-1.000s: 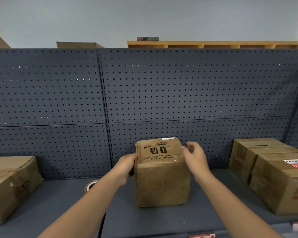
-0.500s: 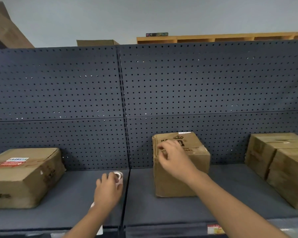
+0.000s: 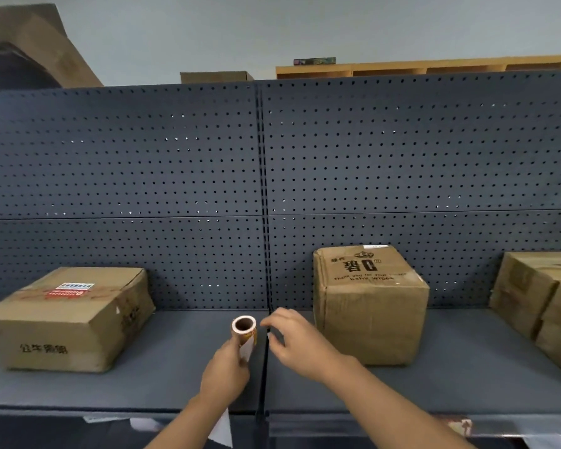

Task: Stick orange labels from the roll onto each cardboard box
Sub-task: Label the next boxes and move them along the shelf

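My left hand [image 3: 225,372] grips the roll of orange labels [image 3: 244,330] above the grey shelf, its hollow core end facing me and a strip of white backing paper hanging below my wrist. My right hand [image 3: 300,343] hovers just right of the roll with fingers loosely curled, thumb and forefinger close together near the roll's edge; whether it touches the roll is unclear. The small printed cardboard box [image 3: 370,303] stands right of my right hand, with no orange label visible. A wider box [image 3: 68,315] at left carries a red and white label on top.
Two more cardboard boxes [image 3: 541,303] sit at the far right of the shelf [image 3: 182,380]. A dark pegboard wall [image 3: 263,189] backs the shelf, with a vertical seam at centre. Price tags hang at the shelf's front edge.
My left hand has lifted the label roll off the shelf. My right hand left the small box and came across to the roll. The view shifted left.
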